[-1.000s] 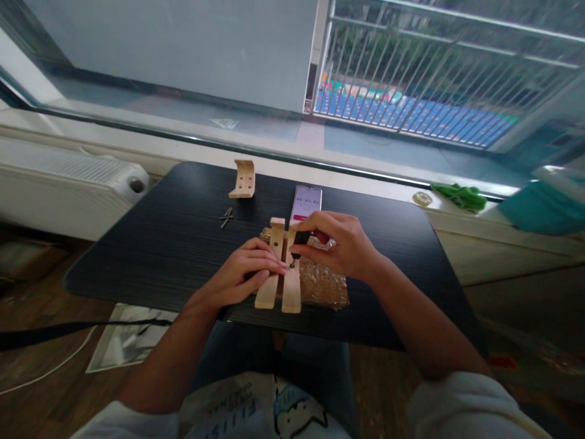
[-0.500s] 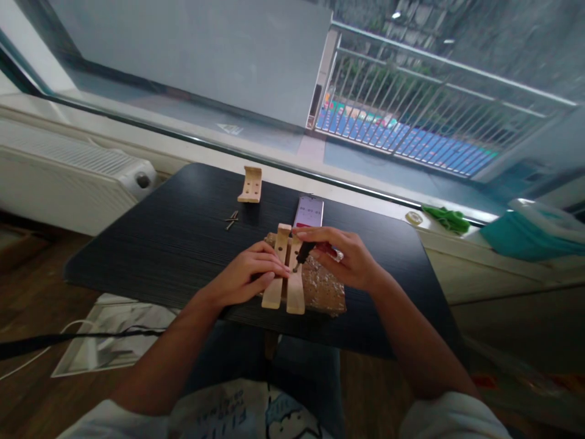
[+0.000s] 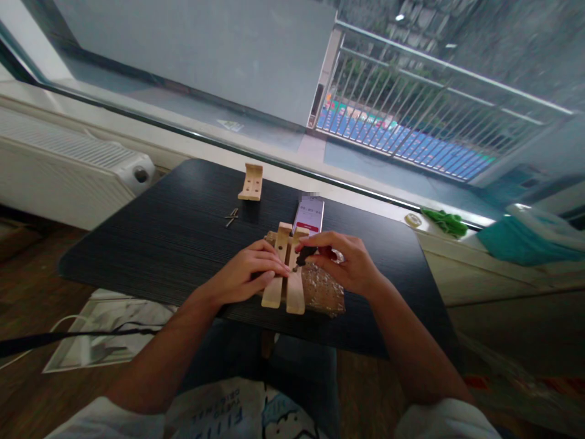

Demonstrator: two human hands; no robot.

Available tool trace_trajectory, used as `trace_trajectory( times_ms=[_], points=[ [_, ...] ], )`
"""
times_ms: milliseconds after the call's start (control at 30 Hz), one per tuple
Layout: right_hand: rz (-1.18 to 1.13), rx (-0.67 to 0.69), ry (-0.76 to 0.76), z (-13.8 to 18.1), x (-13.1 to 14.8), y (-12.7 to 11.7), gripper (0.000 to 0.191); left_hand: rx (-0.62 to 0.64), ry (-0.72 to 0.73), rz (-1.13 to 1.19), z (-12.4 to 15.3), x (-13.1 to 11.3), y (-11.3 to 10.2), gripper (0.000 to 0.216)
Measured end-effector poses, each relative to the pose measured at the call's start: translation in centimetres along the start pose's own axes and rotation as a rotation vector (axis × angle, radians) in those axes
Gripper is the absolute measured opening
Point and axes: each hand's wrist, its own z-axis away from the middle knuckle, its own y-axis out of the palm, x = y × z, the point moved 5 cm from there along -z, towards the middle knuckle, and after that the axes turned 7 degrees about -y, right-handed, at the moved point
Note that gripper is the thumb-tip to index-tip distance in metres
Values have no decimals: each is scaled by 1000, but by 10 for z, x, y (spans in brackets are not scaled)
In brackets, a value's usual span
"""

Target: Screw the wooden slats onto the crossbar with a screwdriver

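Over the last second, the right hand (image 3: 347, 261) alters its hold on the dark-handled tool (image 3: 306, 255): its index finger drops toward 6 o'clock and curls closer to the thumb, baring the 12 o'clock end of the wooden strip (image 3: 295, 294) below. The phone (image 3: 311, 211) now shows its red button (image 3: 308, 227) uncovered. The head view tilts too, sliding the railing (image 3: 427, 123) and green cloth (image 3: 443, 222) toward 7 o'clock.
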Motion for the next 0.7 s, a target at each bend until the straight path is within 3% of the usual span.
trace_trajectory(
  times_ms=[700],
  points=[
    [195,-141,3,2,0,5,18,-12,-10,-5,0,1,1,32]
  ],
)
